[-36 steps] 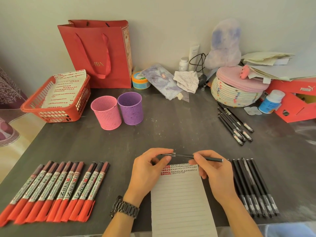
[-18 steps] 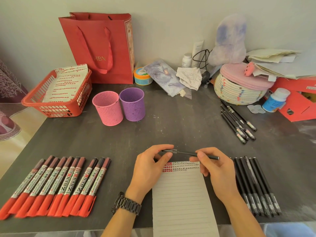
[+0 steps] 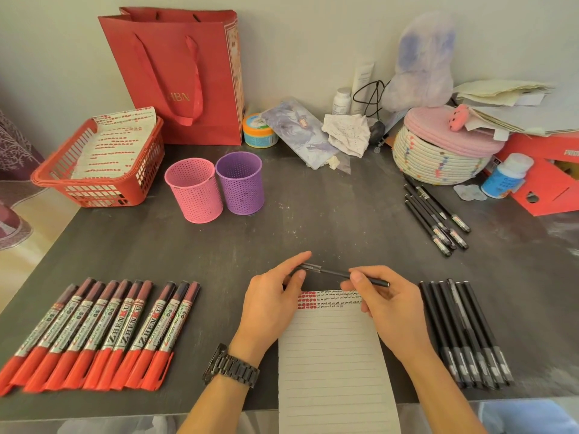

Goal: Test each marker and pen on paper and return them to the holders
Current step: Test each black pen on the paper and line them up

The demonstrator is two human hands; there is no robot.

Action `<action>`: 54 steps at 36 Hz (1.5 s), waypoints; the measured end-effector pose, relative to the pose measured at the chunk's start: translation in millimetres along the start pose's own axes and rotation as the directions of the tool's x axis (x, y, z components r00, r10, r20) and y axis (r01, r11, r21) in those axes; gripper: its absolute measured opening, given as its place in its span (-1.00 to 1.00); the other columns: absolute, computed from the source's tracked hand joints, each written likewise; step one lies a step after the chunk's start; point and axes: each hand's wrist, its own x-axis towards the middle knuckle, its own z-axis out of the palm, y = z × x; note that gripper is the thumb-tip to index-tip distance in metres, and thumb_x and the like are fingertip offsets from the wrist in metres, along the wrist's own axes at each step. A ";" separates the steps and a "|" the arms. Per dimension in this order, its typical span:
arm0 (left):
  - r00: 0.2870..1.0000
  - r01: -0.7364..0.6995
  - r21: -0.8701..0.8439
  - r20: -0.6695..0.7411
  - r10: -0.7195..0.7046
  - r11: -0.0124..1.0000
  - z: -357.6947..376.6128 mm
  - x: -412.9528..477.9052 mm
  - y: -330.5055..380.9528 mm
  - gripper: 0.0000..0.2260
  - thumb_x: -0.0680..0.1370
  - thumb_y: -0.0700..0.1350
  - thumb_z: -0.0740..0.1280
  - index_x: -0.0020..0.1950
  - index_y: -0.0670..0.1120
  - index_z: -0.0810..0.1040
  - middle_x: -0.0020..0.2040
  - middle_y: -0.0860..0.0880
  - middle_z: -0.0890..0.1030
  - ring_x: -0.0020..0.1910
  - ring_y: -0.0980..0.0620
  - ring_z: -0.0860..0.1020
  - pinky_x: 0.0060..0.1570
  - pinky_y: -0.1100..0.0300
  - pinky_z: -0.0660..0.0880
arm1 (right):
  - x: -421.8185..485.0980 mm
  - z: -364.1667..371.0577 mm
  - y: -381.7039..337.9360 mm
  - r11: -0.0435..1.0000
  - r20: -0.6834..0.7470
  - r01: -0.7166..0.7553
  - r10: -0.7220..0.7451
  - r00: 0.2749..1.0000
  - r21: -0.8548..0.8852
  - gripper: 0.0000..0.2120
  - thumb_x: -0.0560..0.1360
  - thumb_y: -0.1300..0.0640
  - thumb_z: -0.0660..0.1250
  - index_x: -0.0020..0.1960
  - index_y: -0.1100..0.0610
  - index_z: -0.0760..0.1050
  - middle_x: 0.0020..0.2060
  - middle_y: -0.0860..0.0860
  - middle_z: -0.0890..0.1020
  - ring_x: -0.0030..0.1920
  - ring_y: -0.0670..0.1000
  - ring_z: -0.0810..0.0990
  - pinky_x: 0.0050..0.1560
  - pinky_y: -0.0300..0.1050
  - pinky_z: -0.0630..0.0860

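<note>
Both hands over paper [image 3: 335,355]: left hand [image 3: 272,305] fingers pinch pen [image 3: 340,273] cap end, right hand [image 3: 387,303] fingers clamp barrel, pen level.

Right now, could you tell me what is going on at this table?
A person holds one black pen with both hands, the left hand at the cap end and the right hand on the barrel, above a lined sheet with test marks at its top. Red markers and black pens lie in rows; the pink holder and purple holder look empty.
</note>
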 end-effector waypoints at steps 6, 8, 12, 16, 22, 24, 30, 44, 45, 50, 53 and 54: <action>1.000 0.000 0.037 -0.017 0.001 0.999 0.4 0.3 1.0 -0.65 0.66 -0.09 0.25 0.37 0.28 0.48 -0.33 0.17 0.61 -0.26 0.20 0.59 -0.18 0.29 0.54 | 0.1 1.4 0.0 1.000 0.001 -0.001 0.001 1.000 -0.009 -0.94 0.57 0.13 0.42 -0.03 0.00 0.66 -0.24 -0.11 0.75 -0.39 -0.17 0.60 -0.35 -0.38 0.49; 1.000 0.003 0.056 -0.014 -0.002 0.998 0.2 0.0 2.7 -0.64 0.66 -0.10 0.25 0.37 0.29 0.46 -0.33 0.20 0.60 -0.24 0.23 0.59 -0.17 0.31 0.54 | 0.7 2.2 0.0 1.000 -0.003 -0.004 0.004 1.000 -0.003 -0.95 0.56 0.13 0.43 -0.03 0.01 0.67 -0.24 -0.10 0.75 -0.39 -0.18 0.60 -0.35 -0.38 0.50; 1.000 -0.025 0.109 -0.008 0.026 0.994 -0.4 -0.2 6.2 -0.63 0.66 -0.12 0.24 0.42 0.22 0.46 -0.20 0.22 0.64 -0.24 0.32 0.56 -0.11 0.28 0.56 | 2.2 4.0 0.7 1.000 -0.002 -0.023 0.023 1.000 -0.001 -0.95 0.56 0.11 0.44 -0.02 -0.01 0.67 -0.25 -0.11 0.75 -0.37 -0.14 0.63 -0.28 -0.33 0.55; 1.000 -0.019 0.107 -0.016 0.021 0.994 1.1 1.1 7.7 -0.61 0.65 -0.11 0.26 0.42 0.25 0.44 -0.09 0.15 0.69 -0.29 0.29 0.54 -0.18 0.26 0.55 | 2.4 5.7 -2.0 1.000 0.002 -0.010 0.010 1.000 0.004 -0.93 0.57 0.13 0.42 0.00 -0.01 0.66 -0.21 -0.10 0.76 -0.38 -0.17 0.61 -0.33 -0.34 0.54; 1.000 -0.027 0.096 0.005 0.027 0.995 3.5 2.7 4.1 -0.52 0.64 -0.13 0.26 0.47 0.30 0.33 -0.12 0.21 0.66 -0.35 0.14 0.55 -0.30 0.18 0.55 | -2.7 5.9 -9.7 0.996 -0.058 0.016 -0.011 0.998 0.084 -0.92 0.56 0.22 0.44 -0.03 0.06 0.65 -0.22 0.03 0.75 -0.35 -0.18 0.64 -0.40 -0.31 0.51; 0.999 -0.037 0.088 -0.005 0.038 0.995 3.6 2.3 3.9 -0.50 0.63 -0.16 0.28 0.47 0.30 0.32 0.11 0.36 0.57 -0.29 0.22 0.57 -0.23 0.20 0.58 | -3.2 2.7 -13.0 0.988 -0.089 0.014 -0.001 0.996 0.153 -0.92 0.54 0.24 0.46 -0.05 0.08 0.66 -0.23 0.09 0.75 -0.41 -0.14 0.60 -0.42 -0.29 0.48; 0.998 -0.057 0.067 -0.015 0.059 0.996 3.1 1.8 4.1 -0.52 0.57 -0.17 0.35 0.38 0.29 0.41 0.05 0.50 0.52 -0.16 0.23 0.59 -0.16 0.35 0.49 | 0.4 -42.3 -29.1 0.915 -0.231 -0.014 0.117 0.966 0.404 -0.85 0.42 0.04 0.56 -0.06 0.07 0.70 -0.23 0.10 0.71 -0.50 -0.04 0.38 -0.48 -0.23 0.33; 0.982 -0.184 0.206 0.084 0.170 0.961 2.3 -1.9 4.0 -0.62 0.49 -0.14 0.42 -0.07 0.41 0.54 -0.04 0.46 0.54 0.00 0.30 0.43 -0.17 0.34 0.35 | 36.9 -208.3 -26.3 0.718 -0.174 -0.282 0.222 0.959 -0.636 -0.65 0.54 -0.29 0.32 0.00 -0.03 0.66 -0.32 -0.10 0.67 -0.19 0.00 0.66 -0.02 0.01 0.59; 0.982 -0.184 0.207 0.085 0.170 0.961 2.0 -2.0 4.0 -0.63 0.49 -0.14 0.42 -0.08 0.41 0.54 -0.05 0.46 0.54 -0.01 0.29 0.43 -0.17 0.33 0.35 | 37.4 -208.6 -21.5 0.680 -0.161 -0.290 0.247 0.955 -0.673 -0.62 0.53 -0.28 0.34 0.08 0.00 0.63 -0.21 -0.07 0.71 -0.10 0.04 0.68 0.03 0.01 0.59; 0.983 -0.174 0.226 0.093 0.157 0.959 1.1 -1.2 4.9 -0.64 0.50 -0.11 0.43 -0.11 0.43 0.52 -0.08 0.48 0.52 0.02 0.32 0.43 -0.20 0.35 0.35 | 35.9 -202.8 -5.6 0.594 -0.079 -0.244 0.290 0.954 -0.766 -0.76 0.51 -0.29 0.36 -0.04 -0.14 0.59 -0.44 -0.11 0.68 -0.40 -0.23 0.62 -0.23 -0.15 0.52; 0.983 -0.176 0.222 0.090 0.160 0.959 0.8 -1.7 4.1 -0.64 0.50 -0.11 0.42 -0.12 0.43 0.52 -0.08 0.46 0.53 -0.01 0.29 0.44 -0.19 0.32 0.36 | 34.1 -199.0 1.5 0.589 -0.059 -0.235 0.302 0.951 -0.773 -0.73 0.51 -0.29 0.37 0.01 -0.12 0.56 -0.44 -0.10 0.68 -0.42 -0.22 0.62 -0.29 -0.18 0.52; 0.984 -0.173 0.219 0.087 0.157 0.960 0.7 -1.7 4.0 -0.63 0.50 -0.11 0.42 -0.12 0.43 0.52 -0.08 0.45 0.53 -0.04 0.28 0.45 -0.19 0.31 0.37 | 33.4 -197.9 3.2 0.593 -0.055 -0.237 0.308 0.950 -0.769 -0.74 0.51 -0.28 0.37 0.03 -0.12 0.54 -0.44 -0.09 0.67 -0.42 -0.21 0.62 -0.32 -0.20 0.51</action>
